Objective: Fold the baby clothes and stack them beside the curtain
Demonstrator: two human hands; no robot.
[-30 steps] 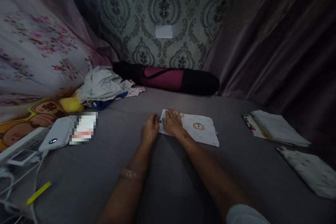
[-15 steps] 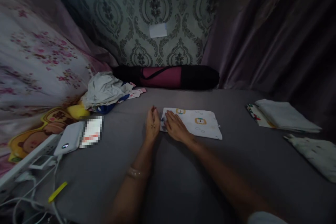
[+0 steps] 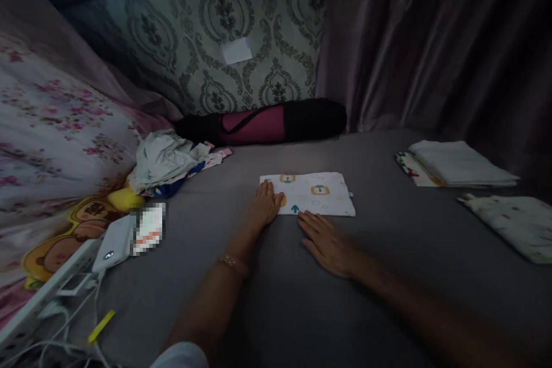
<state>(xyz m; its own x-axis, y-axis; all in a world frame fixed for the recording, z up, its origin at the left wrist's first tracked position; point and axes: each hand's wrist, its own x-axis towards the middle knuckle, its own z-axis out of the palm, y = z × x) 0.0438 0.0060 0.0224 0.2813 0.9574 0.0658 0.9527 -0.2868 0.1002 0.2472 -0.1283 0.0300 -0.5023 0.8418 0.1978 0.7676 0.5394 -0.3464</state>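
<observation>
A white cloth [image 3: 334,187] with orange and green prints lies folded in a flat rectangle on the grey sheet [image 3: 276,310]. My left hand [image 3: 266,205] rests flat on the cloth's near left corner, fingers extended. Just below the cloth's near edge is my right hand [image 3: 326,241], palm down with its fingers spread, the fingertips at the edge. Neither hand grasps anything.
At the right lie folded white cloths [image 3: 463,164] and a patterned cloth [image 3: 515,224]. Crumpled clothes [image 3: 161,161], a power bank [image 3: 112,244], a power strip [image 3: 47,290] and cables are at the left. A black and maroon bag [image 3: 259,123] lies along the wall.
My left hand has moved from beside the cloth onto its left corner. My right hand has slid off the cloth, right and nearer. The view has turned slightly right.
</observation>
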